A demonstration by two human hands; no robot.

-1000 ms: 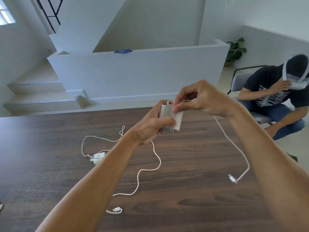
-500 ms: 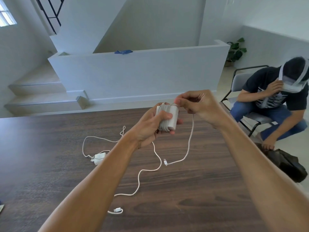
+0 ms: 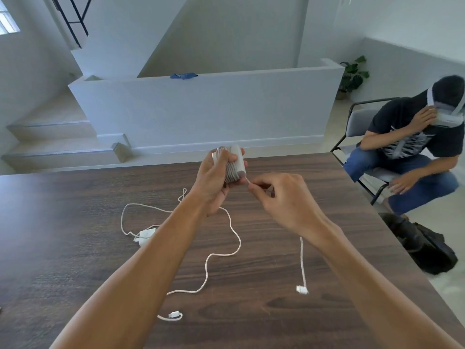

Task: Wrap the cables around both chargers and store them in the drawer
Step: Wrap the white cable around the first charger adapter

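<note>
My left hand grips a white charger block with many turns of its cable wound round it, held above the dark wooden table. My right hand pinches the free cable just below the block. The remaining tail hangs from under my right wrist, its plug near the tabletop. A second white charger lies on the table to the left, its loose cable snaking to a plug near me. No drawer is in view.
The table's right edge runs diagonally at the right. Beyond it a person sits on a chair, with a dark bag on the floor. A low white wall and stairs stand behind the table.
My right hand has come down from above the charger to below it, carrying the cable round. The hanging tail has swung to the right and is shorter. The block is turned in my left hand.
</note>
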